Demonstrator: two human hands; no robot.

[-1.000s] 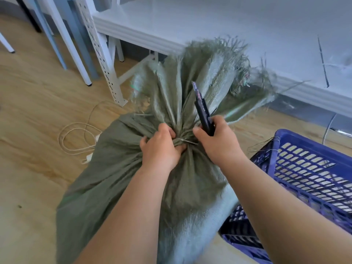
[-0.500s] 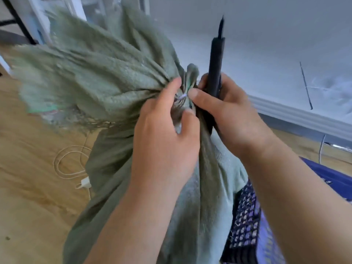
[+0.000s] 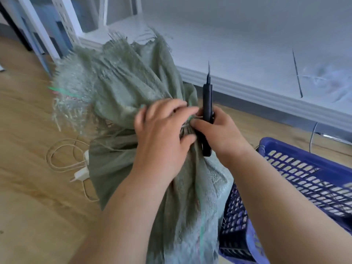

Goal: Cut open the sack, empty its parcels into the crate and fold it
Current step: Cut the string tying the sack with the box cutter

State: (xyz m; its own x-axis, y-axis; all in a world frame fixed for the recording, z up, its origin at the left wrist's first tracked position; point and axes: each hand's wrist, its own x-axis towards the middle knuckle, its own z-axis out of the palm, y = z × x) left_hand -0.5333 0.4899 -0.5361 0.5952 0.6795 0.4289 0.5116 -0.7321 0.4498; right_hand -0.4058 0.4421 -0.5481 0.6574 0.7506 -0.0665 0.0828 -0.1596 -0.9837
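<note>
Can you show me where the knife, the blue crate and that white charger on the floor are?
knife (image 3: pixel 207 100): head view, on its black handle above the right hand.
blue crate (image 3: pixel 312 164): head view, on its slotted far wall.
white charger (image 3: pixel 81 174): head view, on the plug body beside the sack.

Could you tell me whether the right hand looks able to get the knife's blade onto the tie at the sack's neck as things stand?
Probably yes: the right hand holds the knife right beside the tie, but the blade points up, and the left hand crowds the neck.
</note>
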